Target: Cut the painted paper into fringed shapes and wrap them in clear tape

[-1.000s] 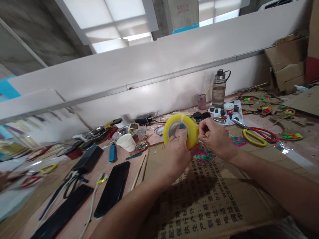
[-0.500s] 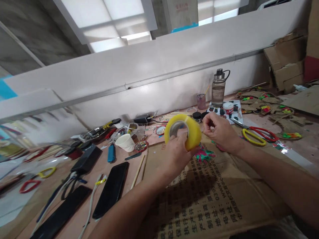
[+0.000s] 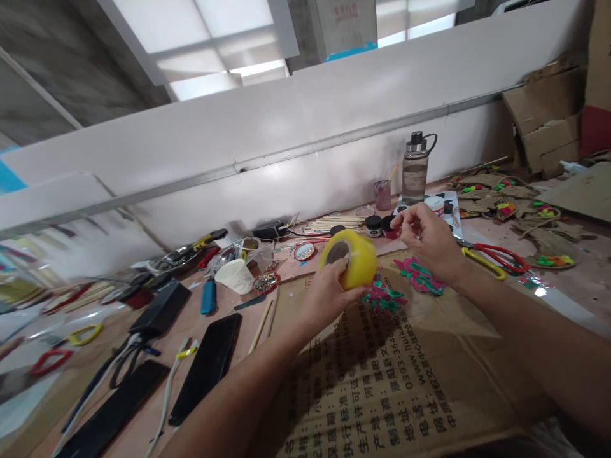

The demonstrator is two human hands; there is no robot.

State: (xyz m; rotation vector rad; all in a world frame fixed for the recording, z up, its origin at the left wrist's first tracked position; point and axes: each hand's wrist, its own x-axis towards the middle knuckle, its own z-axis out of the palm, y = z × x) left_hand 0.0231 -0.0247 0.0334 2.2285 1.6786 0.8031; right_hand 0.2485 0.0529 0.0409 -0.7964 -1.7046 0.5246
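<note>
Holding a roll of yellow tape (image 3: 360, 259) in the left hand (image 3: 329, 294), raised over the far part of a printed cardboard sheet (image 3: 477, 356) at the near edge of the table (image 3: 191, 318). Gripping the roll with the thumb hooked into its core and the other fingers closed round the outside, partly hidden behind it. Holding the right hand (image 3: 429, 245) to the right of the roll and apart from it, with fingers curled and the tips of thumb and index finger near each other. Cannot tell about contact between those tips, or about any clear strip of tape in their hold.

Can see, on the cardboard, a pink-and-green piece (image 3: 386, 297) just below the roll and a second pink-and-green piece (image 3: 422, 278) below the right hand, partly covered by it. Toward the right edge of the table, can see scissors (image 3: 501, 256) with red and yellow handles, and farther off, brown pieces (image 3: 506, 197) with bright bits. Along the far edge, can make out a water bottle (image 3: 414, 178), a pinkish cup (image 3: 382, 194) and thin wooden sticks (image 3: 334, 224). Left of the cardboard, can see a white paper cup (image 3: 235, 277) just beside a dish of beads (image 3: 266, 282), and a black phone (image 3: 206, 366) closer to the near edge.
</note>
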